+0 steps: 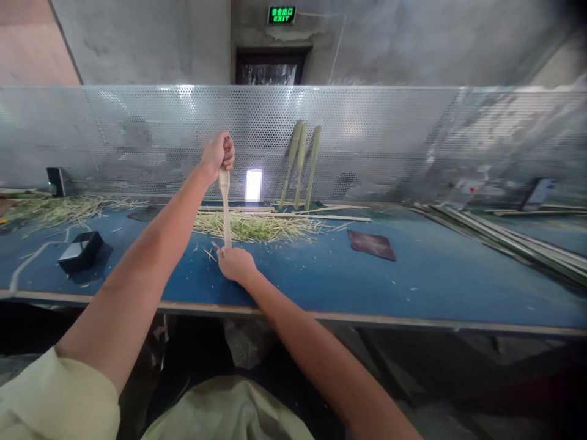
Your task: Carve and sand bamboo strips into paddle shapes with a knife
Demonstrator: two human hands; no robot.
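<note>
View: I am reading this off the head camera, looking forward and down over two bare forearms.
Near edge: a pale green sleeve (55, 397) sits at bottom left, and below the table's wood-trimmed front edge I see only dim floor.
Right hand (236, 264): it is low on the table, just at the foot of the strip. Its fingers (224, 256) curl inward, nearly closed. A small pointed thing (214, 244) pokes out by them, too small for me to name, and I cannot tell if these fingers grip the strip.
Left hand (217, 156): raised above the table, its fingers (228, 153) wrapped shut around the strip's top end.
Bamboo strip (225, 211): flat and pale, with a shaped, narrowed neck, held upright, its lower end by the right hand.
Table (435, 275): blue top, worn and scattered with fine slivers.
Left of hands: a black box (80, 252) with a white cable (32, 260) near it.
Right of hands: a dark square pad (371, 244).
Behind hands: a heap of shavings (257, 227) and long, thin strips (279, 214).
Far right: a stack of long bamboo slats (504, 241).
Back: three bamboo pieces (299, 165) lean against a perforated metal panel (367, 122). Above it, a green exit sign (281, 15) glows.
</note>
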